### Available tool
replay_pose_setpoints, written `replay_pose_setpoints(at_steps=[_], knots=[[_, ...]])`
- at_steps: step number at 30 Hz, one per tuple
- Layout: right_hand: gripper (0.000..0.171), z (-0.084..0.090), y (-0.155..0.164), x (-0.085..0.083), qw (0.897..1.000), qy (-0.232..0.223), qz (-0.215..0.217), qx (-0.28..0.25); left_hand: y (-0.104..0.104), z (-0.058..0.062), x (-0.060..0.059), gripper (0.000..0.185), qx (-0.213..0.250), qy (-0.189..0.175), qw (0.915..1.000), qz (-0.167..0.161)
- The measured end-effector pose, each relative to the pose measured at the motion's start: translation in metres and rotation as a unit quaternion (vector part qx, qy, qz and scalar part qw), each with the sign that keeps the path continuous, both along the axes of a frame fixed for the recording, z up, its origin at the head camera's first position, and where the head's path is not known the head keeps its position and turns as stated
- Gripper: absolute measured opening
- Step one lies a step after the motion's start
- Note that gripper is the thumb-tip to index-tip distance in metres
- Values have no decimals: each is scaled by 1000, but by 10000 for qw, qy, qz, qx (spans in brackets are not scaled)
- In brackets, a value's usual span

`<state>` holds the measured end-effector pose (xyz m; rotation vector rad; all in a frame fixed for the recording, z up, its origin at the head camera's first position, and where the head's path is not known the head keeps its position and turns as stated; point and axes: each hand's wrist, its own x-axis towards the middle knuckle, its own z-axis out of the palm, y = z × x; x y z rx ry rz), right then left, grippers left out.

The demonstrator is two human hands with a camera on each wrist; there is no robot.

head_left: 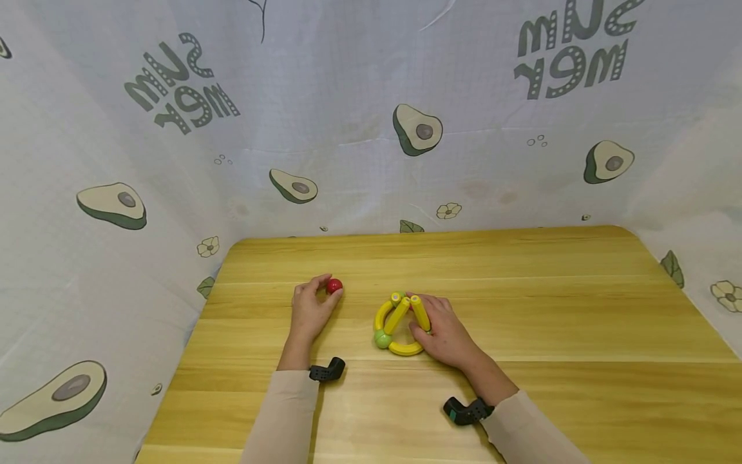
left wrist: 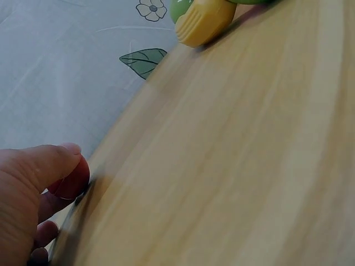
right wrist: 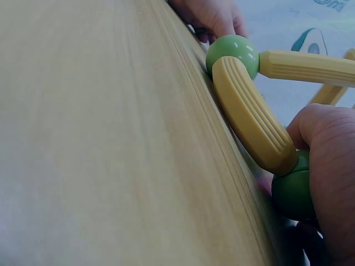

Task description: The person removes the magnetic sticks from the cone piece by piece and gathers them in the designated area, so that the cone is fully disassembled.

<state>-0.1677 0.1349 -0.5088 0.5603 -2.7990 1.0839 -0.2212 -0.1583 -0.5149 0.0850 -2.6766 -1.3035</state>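
Red ball [head_left: 333,286], left of centre frame, is pinched by the left hand [head_left: 309,312] and is not yet joined. At centre, the right hand [head_left: 443,332] grips the yellow rod assembly [head_left: 397,324] with green balls [head_left: 382,339]. The backdrop [head_left: 348,96] print, inverted, reads "SUMMER".

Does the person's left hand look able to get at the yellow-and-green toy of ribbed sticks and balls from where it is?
Probably yes. The left hand pinches a small red ball, and only bare wooden table lies between it and the yellow-and-green toy, which the right hand already holds.
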Motion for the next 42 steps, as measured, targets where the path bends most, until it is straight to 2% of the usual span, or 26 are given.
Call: replay_pose_setpoints(at_steps=[5, 16, 19, 23, 25, 27, 28, 30, 32, 34, 36, 37, 39, 42], knots=[[55, 0, 1, 1, 10000, -2, -13, 13, 1, -1, 1, 49, -33, 46, 10000, 21], [54, 0, 1, 3, 9999, 54, -91, -53, 1, 1, 3, 58, 194, 109, 9997, -45], [52, -1, 2, 3, 9997, 136, -172, -120, 2, 6, 5, 58, 372, 304, 9988, -85], [49, -2, 2, 2, 9982, 286, -516, -81, 10, 21, 8, 46, 463, 876, 9949, -181], [49, -2, 2, 1, 9969, 300, -720, -51, 17, 31, 11, 34, 413, 1126, 9918, -432], [50, -2, 3, 1, 9958, 264, -872, 7, 25, 42, 16, 24, 343, 1056, 9896, -911], [50, -1, 3, 1, 9956, 233, -908, -19, 29, 48, 18, 22, 308, 891, 9879, -1235], [51, -1, 4, 1, 9955, 189, -931, -73, 38, 56, 24, 22, 233, 330, 9804, -1926], [51, -1, 5, 2, 9955, 177, -928, -120, 47, 62, 29, 26, 137, -355, 9658, -2566], [50, -2, 5, 2, 9953, 174, -940, -153, 58, 62, 34, 33, 68, -900, 9482, -3047], [46, -3, 5, 2, 9951, 180, -963, -168, 67, 59, 37, 38, 42, -1216, 9348, -3338], [43, -3, 4, 2, 9948, 186, -983, -175, 71, 57, 38, 38, 18, -1268, 9311, -3419], [36, -4, 4, 2, 9943, 189, -1034, -202, 77, 54, 40, 37, 26, -1280, 9293, -3464], [28, -5, 3, 2, 9933, 170, -1113, -268, 82, 50, 43, 33, 26, -1166, 9336, -3388]])
